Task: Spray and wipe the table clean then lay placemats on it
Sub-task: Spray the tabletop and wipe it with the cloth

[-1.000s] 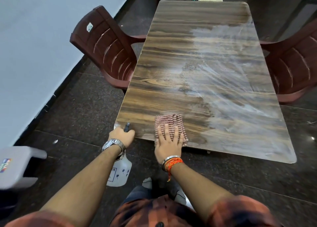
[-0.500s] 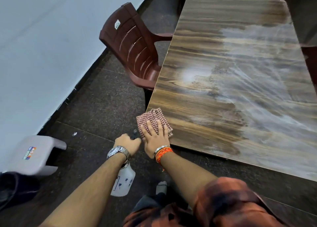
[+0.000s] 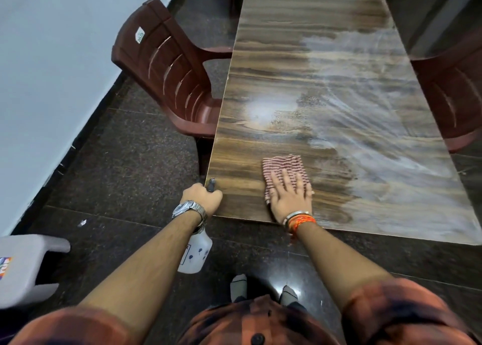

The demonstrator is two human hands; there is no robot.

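Note:
A long wood-grain table (image 3: 300,65) stretches away from me, with whitish wet smears over its right half. My right hand (image 3: 289,196) lies flat with spread fingers on a red-and-white checked cloth (image 3: 281,166) near the table's front edge. My left hand (image 3: 202,197) grips the head of a translucent white spray bottle (image 3: 195,253) just off the table's front left corner; the bottle hangs below the tabletop level and its dark nozzle pokes up past my fingers. No placemats are in view.
A maroon plastic chair (image 3: 167,68) stands at the table's left side and another (image 3: 453,91) at its right. A grey plastic stool (image 3: 23,266) sits at the lower left by the white wall. The floor is dark stone tile.
My right hand has slid the cloth from the table's front left corner rightward along the front edge. The left hand keeps hold of the spray bottle by the corner.

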